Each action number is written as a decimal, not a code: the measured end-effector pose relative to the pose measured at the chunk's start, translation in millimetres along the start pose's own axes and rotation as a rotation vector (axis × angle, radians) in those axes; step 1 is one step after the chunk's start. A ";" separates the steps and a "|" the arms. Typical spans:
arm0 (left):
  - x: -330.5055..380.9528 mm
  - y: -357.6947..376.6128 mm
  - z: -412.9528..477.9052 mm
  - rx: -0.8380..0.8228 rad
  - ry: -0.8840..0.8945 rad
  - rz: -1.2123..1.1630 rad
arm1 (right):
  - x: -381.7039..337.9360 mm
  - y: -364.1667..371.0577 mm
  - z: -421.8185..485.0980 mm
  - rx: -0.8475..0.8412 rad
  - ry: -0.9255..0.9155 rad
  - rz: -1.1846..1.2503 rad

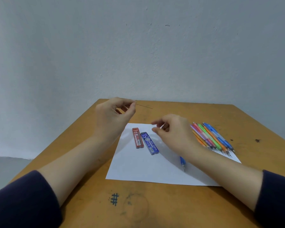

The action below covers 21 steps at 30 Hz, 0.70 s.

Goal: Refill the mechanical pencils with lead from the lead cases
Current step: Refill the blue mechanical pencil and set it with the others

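Note:
My left hand [113, 116] is raised above the table's far left and pinches a thin dark lead [144, 106] that points to the right. My right hand [173, 134] hovers over the white paper [138, 168] with its fingers loosely curled and nothing visible in them. A red lead case [137, 138] and a blue lead case [149, 143] lie side by side on the paper between my hands. A blue mechanical pencil [182, 162] lies on the paper, mostly hidden under my right wrist. Several coloured mechanical pencils [212, 137] lie bundled at the right.
The wooden table [155, 208] carries ink scribbles near its front edge. A grey wall stands directly behind the table's far edge. The floor drops away at the left.

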<state>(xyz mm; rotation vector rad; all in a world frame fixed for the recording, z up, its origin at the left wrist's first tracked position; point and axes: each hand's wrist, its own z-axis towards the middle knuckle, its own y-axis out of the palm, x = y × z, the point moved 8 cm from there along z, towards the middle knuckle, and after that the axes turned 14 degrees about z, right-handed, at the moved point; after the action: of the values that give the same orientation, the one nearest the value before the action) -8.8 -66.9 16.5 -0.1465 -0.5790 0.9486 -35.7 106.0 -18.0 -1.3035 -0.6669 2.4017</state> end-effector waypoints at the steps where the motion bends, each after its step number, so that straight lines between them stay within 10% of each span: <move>1: 0.3 0.4 -0.1 -0.004 -0.004 -0.002 | -5.0 -8.7 1.1 0.088 -0.069 0.031; 21: 24.3 15.9 -18.0 -0.105 0.018 -0.175 | -33.2 -36.5 -0.4 0.240 -0.569 -0.207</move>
<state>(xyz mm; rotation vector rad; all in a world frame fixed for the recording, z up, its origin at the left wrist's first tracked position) 0.0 -35.7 5.4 -0.1945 -0.6149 0.7470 -15.5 120.4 24.7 -0.4259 -0.5901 2.5786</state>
